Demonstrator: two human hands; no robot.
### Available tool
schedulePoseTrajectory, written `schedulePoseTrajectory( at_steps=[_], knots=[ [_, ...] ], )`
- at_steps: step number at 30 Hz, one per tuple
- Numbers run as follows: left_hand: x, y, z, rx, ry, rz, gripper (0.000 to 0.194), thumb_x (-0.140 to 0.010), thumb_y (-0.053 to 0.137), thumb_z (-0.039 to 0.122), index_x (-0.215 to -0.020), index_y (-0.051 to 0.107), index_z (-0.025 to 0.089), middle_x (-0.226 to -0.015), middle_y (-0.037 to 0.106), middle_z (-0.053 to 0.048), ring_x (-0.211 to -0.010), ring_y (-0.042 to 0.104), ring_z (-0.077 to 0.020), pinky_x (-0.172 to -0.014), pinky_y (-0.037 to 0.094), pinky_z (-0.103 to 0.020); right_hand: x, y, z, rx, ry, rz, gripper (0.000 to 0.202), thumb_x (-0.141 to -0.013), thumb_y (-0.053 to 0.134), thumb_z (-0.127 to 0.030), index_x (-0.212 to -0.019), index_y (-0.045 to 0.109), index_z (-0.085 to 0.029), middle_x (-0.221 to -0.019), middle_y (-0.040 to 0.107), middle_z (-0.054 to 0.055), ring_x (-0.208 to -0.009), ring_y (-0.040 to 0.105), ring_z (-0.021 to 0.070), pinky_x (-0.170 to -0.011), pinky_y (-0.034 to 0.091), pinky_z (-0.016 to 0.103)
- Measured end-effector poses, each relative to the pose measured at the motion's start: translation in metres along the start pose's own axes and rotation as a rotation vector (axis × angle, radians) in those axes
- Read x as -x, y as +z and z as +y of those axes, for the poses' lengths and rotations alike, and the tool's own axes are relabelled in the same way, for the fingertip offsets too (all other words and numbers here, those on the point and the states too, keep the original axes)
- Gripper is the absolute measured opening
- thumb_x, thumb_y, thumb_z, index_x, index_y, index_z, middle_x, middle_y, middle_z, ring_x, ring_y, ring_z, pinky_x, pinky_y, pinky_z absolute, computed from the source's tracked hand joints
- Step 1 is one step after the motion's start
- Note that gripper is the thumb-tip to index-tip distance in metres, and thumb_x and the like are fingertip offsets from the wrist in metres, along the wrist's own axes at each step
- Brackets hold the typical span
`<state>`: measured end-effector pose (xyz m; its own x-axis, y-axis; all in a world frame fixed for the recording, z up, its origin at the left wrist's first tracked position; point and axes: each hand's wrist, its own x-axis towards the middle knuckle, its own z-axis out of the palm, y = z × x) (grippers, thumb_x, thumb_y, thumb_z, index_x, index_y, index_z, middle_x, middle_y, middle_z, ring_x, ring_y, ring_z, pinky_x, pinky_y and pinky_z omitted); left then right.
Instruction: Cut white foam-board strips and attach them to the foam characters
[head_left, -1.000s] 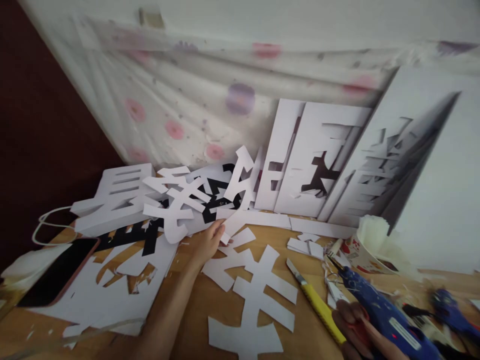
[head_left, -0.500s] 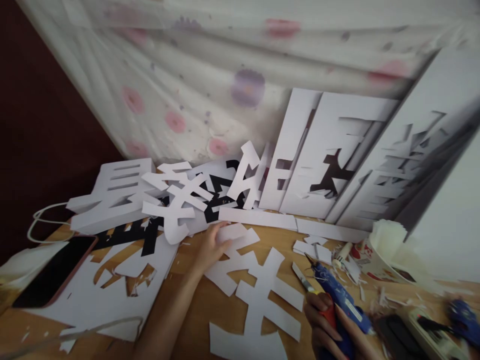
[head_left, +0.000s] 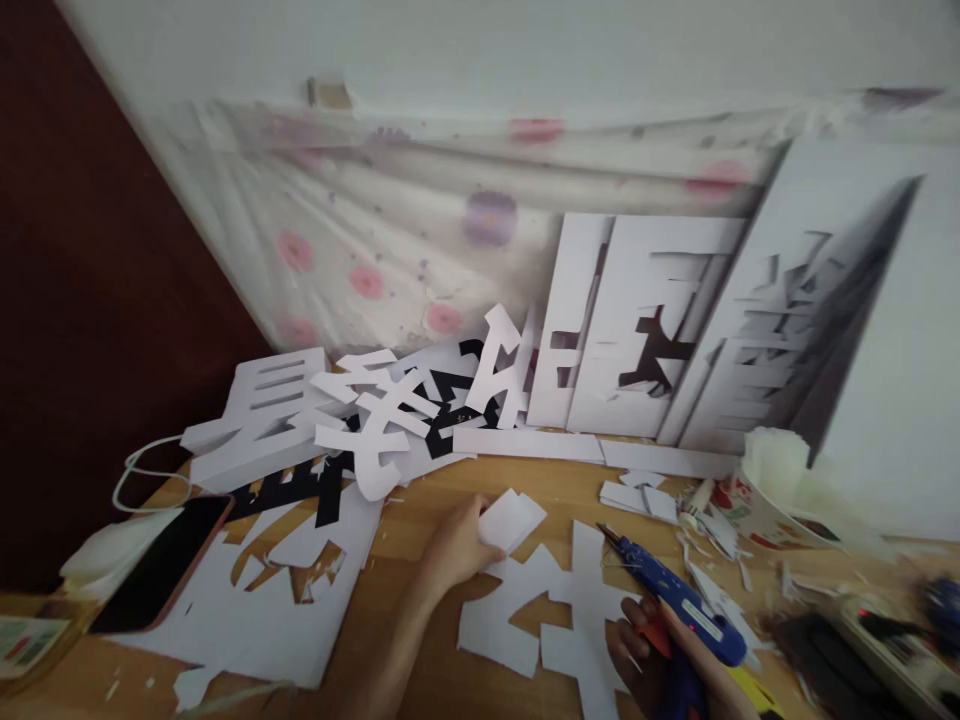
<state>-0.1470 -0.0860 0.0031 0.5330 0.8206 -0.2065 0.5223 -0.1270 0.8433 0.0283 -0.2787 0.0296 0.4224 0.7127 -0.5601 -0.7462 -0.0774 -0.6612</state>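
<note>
My left hand [head_left: 459, 548] pinches the upper end of a large white cut-out character [head_left: 589, 585] that lies on the wooden table. Its fingers are closed on the edge, with the thumb toward the middle of the shape. In my right hand [head_left: 651, 640] is a blue hot glue gun [head_left: 679, 592], fingers wrapped round the handle near its red trigger. The gun's nozzle points up and left, over or just beside the cut-out's right side; whether it touches cannot be told. A yellow tool [head_left: 754, 690] shows partly beneath my right hand.
A phone [head_left: 165, 565] lies on the left by a white sheet with cut holes [head_left: 262, 640]. White letter shapes [head_left: 382, 420] pile up behind. Cut boards [head_left: 637, 330] lean on the curtained wall. A paper cup [head_left: 757, 500], scraps and a power strip [head_left: 892, 650] are right.
My left hand and the cut-out's upper end have shifted right, and the cut-out has turned. The glue gun stays in my right hand. The view has tilted upward.
</note>
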Motion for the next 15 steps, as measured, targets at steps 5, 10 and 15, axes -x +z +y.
schedulePoseTrajectory(
  at_steps=[5,10,15],
  knots=[
    [0.004,-0.011,-0.009,0.216,0.032,0.094,0.014,-0.077,0.059,0.032,-0.083,0.058,0.020,-0.088,0.072,-0.007,-0.086,0.067,-0.0243,-0.077,0.049,-0.034,0.024,0.010,0.002,-0.006,-0.086,-0.152,0.034,-0.061,0.087,-0.041,-0.066,0.063,-0.017,-0.065,0.051,-0.002,-0.050,0.039,0.0056,-0.041,0.040,0.016],
    [-0.005,-0.022,-0.010,0.449,0.021,0.253,0.027,-0.077,0.061,0.040,-0.093,0.055,0.019,-0.093,0.073,-0.008,-0.093,0.068,-0.0242,-0.083,0.048,-0.034,0.022,0.020,0.003,0.094,-0.188,-0.102,0.039,-0.059,0.087,-0.047,-0.073,0.066,-0.016,-0.066,0.054,-0.001,-0.053,0.044,0.0083,-0.041,0.037,0.018],
    [-0.017,-0.027,-0.016,0.677,-0.007,0.264,0.032,-0.068,0.074,0.038,-0.088,0.058,0.019,-0.084,0.073,-0.003,-0.085,0.067,-0.0203,-0.079,0.048,-0.032,0.004,0.021,0.001,0.495,-0.273,0.022,0.045,-0.069,0.077,-0.059,-0.068,0.064,-0.016,-0.058,0.056,0.001,-0.055,0.050,0.0116,-0.051,0.039,0.023]
  ],
)
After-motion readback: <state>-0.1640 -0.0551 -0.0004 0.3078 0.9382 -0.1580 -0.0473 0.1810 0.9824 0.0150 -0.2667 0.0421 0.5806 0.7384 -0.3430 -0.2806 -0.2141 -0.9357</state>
